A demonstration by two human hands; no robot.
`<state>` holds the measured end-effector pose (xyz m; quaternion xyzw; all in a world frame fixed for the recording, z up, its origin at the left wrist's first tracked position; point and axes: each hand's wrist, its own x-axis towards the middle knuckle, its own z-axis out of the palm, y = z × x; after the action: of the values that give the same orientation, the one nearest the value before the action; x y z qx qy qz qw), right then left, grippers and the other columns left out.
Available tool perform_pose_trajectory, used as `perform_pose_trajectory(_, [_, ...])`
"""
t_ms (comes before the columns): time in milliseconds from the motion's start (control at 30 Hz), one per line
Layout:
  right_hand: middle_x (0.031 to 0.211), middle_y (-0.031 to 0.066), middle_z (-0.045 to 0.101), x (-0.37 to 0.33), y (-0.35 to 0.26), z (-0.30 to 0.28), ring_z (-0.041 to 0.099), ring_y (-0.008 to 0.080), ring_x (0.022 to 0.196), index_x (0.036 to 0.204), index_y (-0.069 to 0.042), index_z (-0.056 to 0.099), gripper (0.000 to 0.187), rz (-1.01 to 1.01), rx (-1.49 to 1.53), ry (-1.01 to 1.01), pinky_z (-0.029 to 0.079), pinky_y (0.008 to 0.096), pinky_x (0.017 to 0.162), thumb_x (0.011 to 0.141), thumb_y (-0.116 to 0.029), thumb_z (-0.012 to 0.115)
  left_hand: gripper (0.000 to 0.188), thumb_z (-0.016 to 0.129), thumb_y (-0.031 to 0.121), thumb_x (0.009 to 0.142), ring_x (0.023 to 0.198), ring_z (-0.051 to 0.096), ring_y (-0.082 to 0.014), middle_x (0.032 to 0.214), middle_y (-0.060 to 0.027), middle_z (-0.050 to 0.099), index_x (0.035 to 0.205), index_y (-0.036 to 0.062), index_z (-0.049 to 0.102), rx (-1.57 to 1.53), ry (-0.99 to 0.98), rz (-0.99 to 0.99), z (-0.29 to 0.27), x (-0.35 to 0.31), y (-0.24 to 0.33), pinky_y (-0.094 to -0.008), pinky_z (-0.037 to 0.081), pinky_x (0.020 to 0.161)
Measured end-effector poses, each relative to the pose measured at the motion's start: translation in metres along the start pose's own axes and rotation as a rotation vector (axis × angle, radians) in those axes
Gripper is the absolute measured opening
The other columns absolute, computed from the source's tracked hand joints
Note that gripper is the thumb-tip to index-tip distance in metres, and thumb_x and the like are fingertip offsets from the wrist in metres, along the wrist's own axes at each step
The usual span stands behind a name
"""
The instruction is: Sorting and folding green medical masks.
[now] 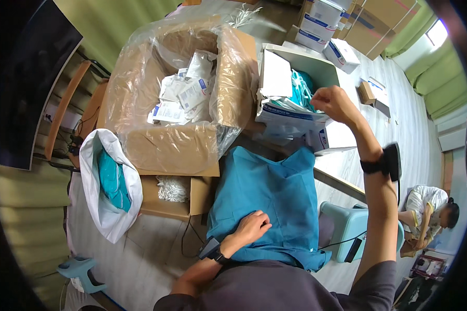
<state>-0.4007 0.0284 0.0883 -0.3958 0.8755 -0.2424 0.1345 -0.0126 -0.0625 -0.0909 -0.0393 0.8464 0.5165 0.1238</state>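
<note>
A teal-blue cloth [275,197] lies spread over my lap. On it rests my left hand [253,227], its fingers loosely curled and nothing visible in them. My right hand [337,105] is at the right side of an open white carton [296,113], with thumb and fingers pinched together. Inside that carton are teal fabric items [302,85] with white straps, close beside the fingertips. Whether a strap is between them is too small to make out. Dark bands with small devices are strapped round both wrists.
A large cardboard box [166,147] lined with clear plastic holds white packets [187,96]. Left of it stands a white bag [91,181] with teal items. Below is a carton [163,208] with white cords. A light-blue stool [342,233] stands right; another person [425,217] sits beyond it.
</note>
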Motion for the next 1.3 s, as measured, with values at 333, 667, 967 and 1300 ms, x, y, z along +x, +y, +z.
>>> perform_pose_trajectory(333, [0.128, 0.0404, 0.048, 0.129, 0.061, 0.073, 0.052, 0.0483, 0.119, 0.145, 0.009, 0.021, 0.108, 0.362, -0.244, -0.163, 0.046, 0.0430, 0.100, 0.068, -0.044, 0.076, 0.012, 0.063, 0.013, 0.089, 0.078, 0.061, -0.0339, 0.090, -0.0143, 0.061, 0.090, 0.0009, 0.063, -0.183, 0.066, -0.009, -0.010, 0.003, -0.016, -0.0405, 0.049, 0.069])
perform_pose_trajectory(667, [0.141, 0.0346, 0.037, 0.162, 0.089, 0.140, 0.040, 0.0491, 0.129, 0.150, -0.001, 0.012, 0.101, 0.357, -0.555, -0.406, 0.043, 0.0485, 0.102, 0.081, -0.050, 0.065, 0.011, 0.063, 0.013, 0.089, 0.081, 0.062, -0.0355, 0.092, -0.0137, 0.064, 0.089, 0.0020, 0.064, -0.172, 0.112, -0.023, -0.012, 0.009, -0.013, -0.0409, 0.050, 0.069])
perform_pose_trajectory(967, [0.111, 0.0183, 0.067, 0.139, 0.082, 0.073, 0.063, 0.0361, 0.105, 0.111, -0.007, 0.066, 0.034, 0.297, -0.486, 0.114, 0.052, 0.0439, 0.089, 0.077, -0.014, 0.063, 0.010, 0.063, 0.012, 0.089, 0.080, 0.063, -0.0349, 0.092, -0.0134, 0.064, 0.089, 0.0028, 0.064, -0.177, 0.139, -0.022, -0.013, 0.009, -0.013, -0.0404, 0.050, 0.068])
perform_pose_trajectory(1300, [0.093, 0.0237, 0.068, 0.088, 0.054, -0.032, 0.068, 0.0353, 0.090, 0.113, -0.005, 0.065, 0.042, 0.018, -0.021, 0.647, 0.050, 0.0376, 0.083, 0.070, -0.006, 0.063, 0.010, 0.064, 0.013, 0.088, 0.080, 0.062, -0.0354, 0.091, -0.0141, 0.063, 0.089, 0.0033, 0.064, -0.143, 0.145, 0.000, -0.006, 0.002, -0.014, -0.0410, 0.050, 0.069])
